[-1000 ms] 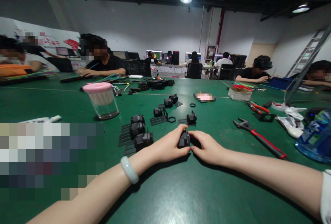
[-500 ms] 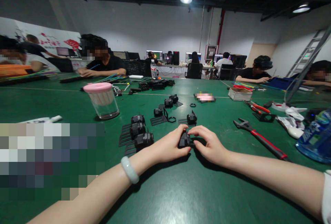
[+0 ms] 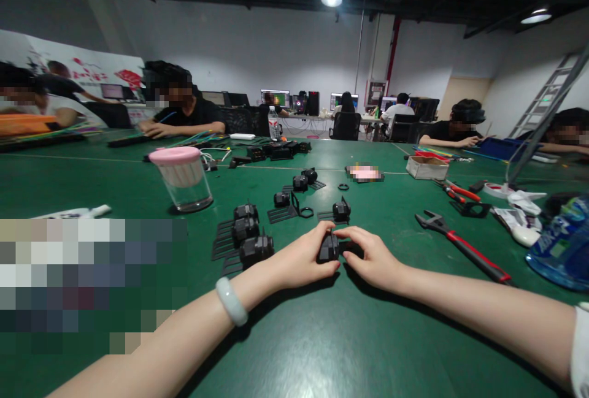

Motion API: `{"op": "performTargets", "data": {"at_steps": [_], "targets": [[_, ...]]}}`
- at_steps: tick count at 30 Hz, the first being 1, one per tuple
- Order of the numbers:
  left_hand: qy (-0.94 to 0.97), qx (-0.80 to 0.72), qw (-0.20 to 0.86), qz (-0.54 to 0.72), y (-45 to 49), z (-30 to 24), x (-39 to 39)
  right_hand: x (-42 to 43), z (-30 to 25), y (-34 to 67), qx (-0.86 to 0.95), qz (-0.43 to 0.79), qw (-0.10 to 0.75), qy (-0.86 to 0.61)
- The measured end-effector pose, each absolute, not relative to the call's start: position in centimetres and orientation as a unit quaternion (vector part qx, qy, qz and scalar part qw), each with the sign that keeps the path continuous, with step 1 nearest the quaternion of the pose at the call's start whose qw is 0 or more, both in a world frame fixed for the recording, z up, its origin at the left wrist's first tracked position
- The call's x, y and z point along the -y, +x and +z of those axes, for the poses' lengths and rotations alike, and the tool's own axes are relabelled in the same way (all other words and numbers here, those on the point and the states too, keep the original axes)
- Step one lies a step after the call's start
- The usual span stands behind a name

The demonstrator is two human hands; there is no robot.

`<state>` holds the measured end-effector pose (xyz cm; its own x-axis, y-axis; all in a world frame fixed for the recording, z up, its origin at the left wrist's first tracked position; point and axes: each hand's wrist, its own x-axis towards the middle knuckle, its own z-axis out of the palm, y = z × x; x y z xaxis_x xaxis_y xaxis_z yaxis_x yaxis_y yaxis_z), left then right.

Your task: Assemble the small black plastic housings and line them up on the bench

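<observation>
My left hand (image 3: 304, 258) is closed around a black cable gland (image 3: 328, 248), thumb below and fingers above, low over the green table. Curled at the gland's right end is my right hand (image 3: 372, 258), its thumb and fingertips closed against that end. Part of the gland is hidden by the left fingers. Just beyond my hands lies another black gland on a slotted bracket (image 3: 341, 209). Left of them, several similar glands on slotted plates (image 3: 246, 232) sit in a row. A loose black ring nut (image 3: 306, 212) rests farther back.
An adjustable wrench (image 3: 460, 244) with red-black handle lies at right, beside a blue bottle (image 3: 564, 248). Red-handled pliers (image 3: 462, 191) and a small white box (image 3: 427, 168) are behind. A pink-lidded clear jar (image 3: 184, 180) stands at left. Co-workers sit across the table (image 3: 294, 324).
My right fingers have shifted slightly left against the gland's end, and the gland appears turned a little. My left hand keeps its hold in the same place.
</observation>
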<state>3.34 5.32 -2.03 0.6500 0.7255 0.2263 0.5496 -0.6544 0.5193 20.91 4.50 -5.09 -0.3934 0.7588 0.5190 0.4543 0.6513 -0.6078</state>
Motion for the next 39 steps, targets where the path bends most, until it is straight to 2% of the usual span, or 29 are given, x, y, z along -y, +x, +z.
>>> {"op": "performTargets", "data": {"at_steps": [4,19,39], "targets": [[0.881,-0.366,0.213,0.213,3.35,-1.95,-5.23,-4.66,-5.42,20.85,0.810,0.206,0.381,-0.395],[0.880,-0.363,0.214,0.218,3.34,-1.96,-5.22,-4.54,-5.42,20.80,0.813,0.211,0.370,-0.397],[0.875,-0.366,0.227,0.222,3.37,-1.86,-5.17,-4.53,-5.31,20.76,0.813,0.211,0.387,-0.381]]}}
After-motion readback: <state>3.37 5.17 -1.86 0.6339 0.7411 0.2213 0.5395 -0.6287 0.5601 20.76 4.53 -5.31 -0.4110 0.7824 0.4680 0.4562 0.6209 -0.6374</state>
